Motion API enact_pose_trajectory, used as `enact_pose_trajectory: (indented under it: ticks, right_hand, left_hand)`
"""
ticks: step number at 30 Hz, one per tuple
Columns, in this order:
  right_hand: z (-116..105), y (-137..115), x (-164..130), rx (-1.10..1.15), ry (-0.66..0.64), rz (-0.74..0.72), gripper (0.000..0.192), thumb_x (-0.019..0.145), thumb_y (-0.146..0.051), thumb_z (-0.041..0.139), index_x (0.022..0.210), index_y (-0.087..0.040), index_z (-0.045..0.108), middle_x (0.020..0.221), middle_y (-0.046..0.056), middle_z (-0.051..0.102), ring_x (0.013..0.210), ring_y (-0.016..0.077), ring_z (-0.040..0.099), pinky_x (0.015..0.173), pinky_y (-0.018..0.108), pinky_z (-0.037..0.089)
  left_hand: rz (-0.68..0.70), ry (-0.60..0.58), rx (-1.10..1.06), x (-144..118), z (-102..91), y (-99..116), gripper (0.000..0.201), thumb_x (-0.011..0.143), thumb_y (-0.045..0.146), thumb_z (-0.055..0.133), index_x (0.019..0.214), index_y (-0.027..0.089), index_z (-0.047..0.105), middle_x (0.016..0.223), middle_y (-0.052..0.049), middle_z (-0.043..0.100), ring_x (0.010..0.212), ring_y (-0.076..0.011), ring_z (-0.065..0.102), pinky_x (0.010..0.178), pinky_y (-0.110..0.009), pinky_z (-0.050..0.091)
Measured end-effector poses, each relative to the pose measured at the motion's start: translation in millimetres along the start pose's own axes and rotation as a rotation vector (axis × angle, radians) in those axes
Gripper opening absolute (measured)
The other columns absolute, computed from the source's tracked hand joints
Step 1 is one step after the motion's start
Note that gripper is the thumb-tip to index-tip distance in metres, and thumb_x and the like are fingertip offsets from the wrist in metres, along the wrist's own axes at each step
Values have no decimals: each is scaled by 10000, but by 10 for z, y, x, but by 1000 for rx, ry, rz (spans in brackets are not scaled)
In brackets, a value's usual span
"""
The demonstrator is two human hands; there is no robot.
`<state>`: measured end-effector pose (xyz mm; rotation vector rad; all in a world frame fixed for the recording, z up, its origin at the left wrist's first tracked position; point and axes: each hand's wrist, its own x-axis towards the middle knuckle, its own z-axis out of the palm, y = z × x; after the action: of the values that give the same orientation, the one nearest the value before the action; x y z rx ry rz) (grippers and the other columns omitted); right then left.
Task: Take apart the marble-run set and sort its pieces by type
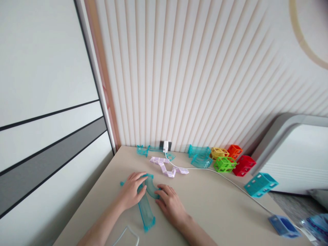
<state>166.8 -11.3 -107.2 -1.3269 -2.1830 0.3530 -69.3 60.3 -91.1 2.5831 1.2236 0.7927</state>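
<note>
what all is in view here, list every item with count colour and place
translucent teal plastic track pieces: two or more, teal, near table edge under both hands
clear curved plastic piece: one, clear, bottom edge
teal track pieces by wall: several, teal, back of table
lilac zigzag plastic piece: one, lilac, table middle
white charger plug: one, white, wall socket
white cable: one, white, runs right across table
open-frame plastic blocks: yellow, orange, green, red, teal, blue
beige table: one
left hand: on track
right hand: on track
</note>
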Motion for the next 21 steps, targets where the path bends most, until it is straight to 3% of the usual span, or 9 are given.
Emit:
enact_pose_trajectory:
  ticks: [5, 13, 17, 21]
  right_hand:
    - [15, 59, -25, 73, 62, -11, 367, 924, -102, 560, 1238, -266, 655, 1318, 98, 638, 1196, 253, 645, 1029, 386, 559]
    - [31, 124, -104, 133, 190, -23, 496, 847, -31, 538, 1278, -258, 632, 1278, 104, 610, 1146, 234, 654, 981, 361, 581]
    - [-67, 164, -165, 209, 259, -29, 495, 879, -54, 521, 1310, -278, 612, 1331, 109, 585, 1148, 215, 656, 993, 343, 568]
    - [-194, 171, -177, 338, 267, -11, 378, 942, -137, 515, 1276, -261, 643, 1337, 127, 596, 1204, 223, 649, 1008, 338, 551]
  left_hand:
    - [-12, -21, 16, -14, 7, 7, 340, 943, 266, 530, 1226, 248, 718, 1340, -80, 686, 1224, -274, 641, 1092, -452, 511]
    - [-12, 20, 51, -32, 80, -60, 298, 926, 270, 559, 1157, 239, 744, 1332, -86, 694, 1223, -288, 647, 1077, -461, 529]
    - [-16, 57, 50, -36, 98, -85, 339, 929, 310, 571, 1233, 238, 704, 1316, -97, 703, 1219, -293, 653, 1091, -474, 521]
    - [12, 133, 10, -48, 79, -76, 455, 944, 354, 568, 1381, 233, 599, 1333, -107, 697, 1249, -303, 645, 1126, -502, 489]
